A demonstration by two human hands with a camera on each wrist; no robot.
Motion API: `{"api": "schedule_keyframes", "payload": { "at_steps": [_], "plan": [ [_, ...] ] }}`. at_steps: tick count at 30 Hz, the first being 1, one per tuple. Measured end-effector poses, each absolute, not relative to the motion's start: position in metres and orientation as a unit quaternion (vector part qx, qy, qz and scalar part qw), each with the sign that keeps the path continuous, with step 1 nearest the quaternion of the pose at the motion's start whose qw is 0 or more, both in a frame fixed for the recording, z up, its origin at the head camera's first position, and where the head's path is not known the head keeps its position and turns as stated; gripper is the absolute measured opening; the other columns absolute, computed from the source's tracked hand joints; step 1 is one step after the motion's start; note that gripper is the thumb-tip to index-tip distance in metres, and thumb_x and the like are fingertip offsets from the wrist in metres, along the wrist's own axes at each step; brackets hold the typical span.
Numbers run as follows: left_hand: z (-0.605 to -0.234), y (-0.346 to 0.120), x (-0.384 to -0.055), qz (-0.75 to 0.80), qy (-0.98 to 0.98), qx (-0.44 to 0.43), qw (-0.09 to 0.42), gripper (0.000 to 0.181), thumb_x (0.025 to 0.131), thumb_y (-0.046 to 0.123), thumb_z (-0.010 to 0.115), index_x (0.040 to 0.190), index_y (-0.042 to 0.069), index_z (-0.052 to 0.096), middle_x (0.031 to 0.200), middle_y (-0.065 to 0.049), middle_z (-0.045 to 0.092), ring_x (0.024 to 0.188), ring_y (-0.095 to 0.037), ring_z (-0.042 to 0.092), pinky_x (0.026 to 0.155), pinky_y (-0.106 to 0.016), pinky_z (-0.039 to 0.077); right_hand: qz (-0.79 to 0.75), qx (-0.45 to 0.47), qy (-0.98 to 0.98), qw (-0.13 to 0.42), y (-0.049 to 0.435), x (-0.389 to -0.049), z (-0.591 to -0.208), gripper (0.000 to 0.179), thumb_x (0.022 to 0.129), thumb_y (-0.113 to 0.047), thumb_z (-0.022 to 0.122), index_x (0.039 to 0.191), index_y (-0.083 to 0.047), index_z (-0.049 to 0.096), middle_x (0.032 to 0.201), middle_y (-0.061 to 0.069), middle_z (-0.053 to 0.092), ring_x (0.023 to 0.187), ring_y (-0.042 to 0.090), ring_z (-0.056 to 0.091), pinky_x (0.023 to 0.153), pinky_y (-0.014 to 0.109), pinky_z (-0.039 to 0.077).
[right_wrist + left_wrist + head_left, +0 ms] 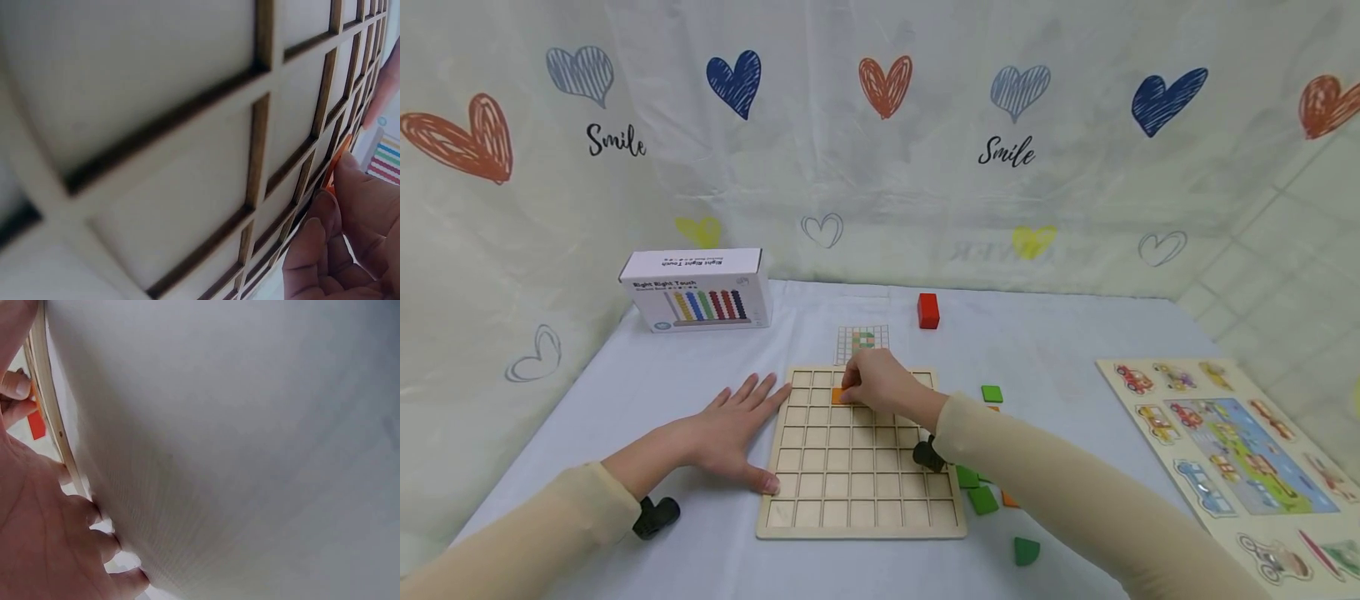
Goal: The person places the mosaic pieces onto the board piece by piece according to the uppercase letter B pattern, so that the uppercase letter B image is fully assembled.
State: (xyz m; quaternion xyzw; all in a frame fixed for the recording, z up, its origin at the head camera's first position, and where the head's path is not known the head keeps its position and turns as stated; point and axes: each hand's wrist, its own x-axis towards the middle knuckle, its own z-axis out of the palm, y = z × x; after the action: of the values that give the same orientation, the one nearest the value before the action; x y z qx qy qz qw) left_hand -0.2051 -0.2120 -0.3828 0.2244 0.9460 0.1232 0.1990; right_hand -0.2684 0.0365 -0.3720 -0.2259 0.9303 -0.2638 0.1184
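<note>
A wooden grid board [838,485] lies flat in the middle of the table, its squares edged by raised strips. Between thumb and fingers my right hand [883,385] pinches an orange tile [837,396] over a square near the board's far side. In the right wrist view, that orange tile [338,161] is tilted on edge between the fingertips. My left hand [730,433] is spread, palm down, along the board's left edge, with the thumb touching it. Behind the board lies a small pattern card [863,340], partly hidden by my right hand.
Green tiles [982,500] and orange tiles [1009,500] lie right of the board, some under my right arm. A red block [928,311] stands at the back. A white box [696,290] stands back left, and a picture puzzle board [1232,450] lies far right.
</note>
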Motion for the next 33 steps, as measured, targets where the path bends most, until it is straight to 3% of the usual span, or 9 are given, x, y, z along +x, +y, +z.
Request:
{"api": "schedule_keyframes", "payload": {
  "at_steps": [6,13,16,29,33],
  "plan": [
    [-0.383,-0.212,-0.206,0.124,0.946,0.225,0.197,0.133,0.069,0.075,0.078,0.165,0.009,0.013,0.171,-0.026,0.005,0.157,-0.052,0.001,0.120,-0.075,0.007,-0.265,-0.233,0.926,0.133,0.040,-0.269,-0.372,0.007,0.090,-0.013,0.080,0.095,-0.008,0.080,0.091,0.001,0.076,0.083,0.013,0.063,0.075,0.025,0.055],
    [-0.381,-0.210,-0.205,0.122,0.946,0.223,0.202,0.133,0.069,0.075,0.078,0.165,0.010,0.013,0.171,-0.025,0.005,0.157,-0.051,0.001,0.120,-0.075,0.007,-0.258,-0.258,0.918,0.157,0.049,-0.270,-0.367,0.020,0.099,-0.006,0.066,0.113,-0.007,0.079,0.112,0.006,0.079,0.116,0.023,0.069,0.092,0.032,0.058],
    [-0.381,-0.210,-0.203,0.122,0.946,0.223,0.202,0.132,0.070,0.074,0.079,0.165,0.010,0.013,0.171,-0.025,0.005,0.156,-0.052,0.001,0.120,-0.076,0.007,-0.264,-0.266,0.913,0.161,0.054,-0.269,-0.365,0.024,0.101,-0.005,0.062,0.119,-0.007,0.077,0.120,0.007,0.077,0.122,0.025,0.067,0.093,0.032,0.057],
    [-0.382,-0.211,-0.203,0.121,0.946,0.227,0.197,0.133,0.069,0.075,0.078,0.165,0.009,0.013,0.170,-0.027,0.005,0.156,-0.053,0.002,0.119,-0.076,0.008,-0.294,-0.206,0.924,0.134,0.122,-0.274,-0.359,0.023,0.101,-0.010,0.062,0.120,-0.005,0.075,0.118,0.009,0.075,0.099,0.018,0.069,0.088,0.034,0.059],
    [-0.382,-0.211,-0.204,0.117,0.947,0.225,0.197,0.134,0.069,0.077,0.077,0.165,0.008,0.013,0.170,-0.027,0.004,0.156,-0.053,0.002,0.120,-0.075,0.008,-0.293,-0.186,0.931,0.114,0.154,-0.279,-0.358,0.023,0.101,-0.010,0.063,0.120,-0.003,0.074,0.118,0.012,0.074,0.099,0.021,0.067,0.091,0.038,0.058]
  ]
}}
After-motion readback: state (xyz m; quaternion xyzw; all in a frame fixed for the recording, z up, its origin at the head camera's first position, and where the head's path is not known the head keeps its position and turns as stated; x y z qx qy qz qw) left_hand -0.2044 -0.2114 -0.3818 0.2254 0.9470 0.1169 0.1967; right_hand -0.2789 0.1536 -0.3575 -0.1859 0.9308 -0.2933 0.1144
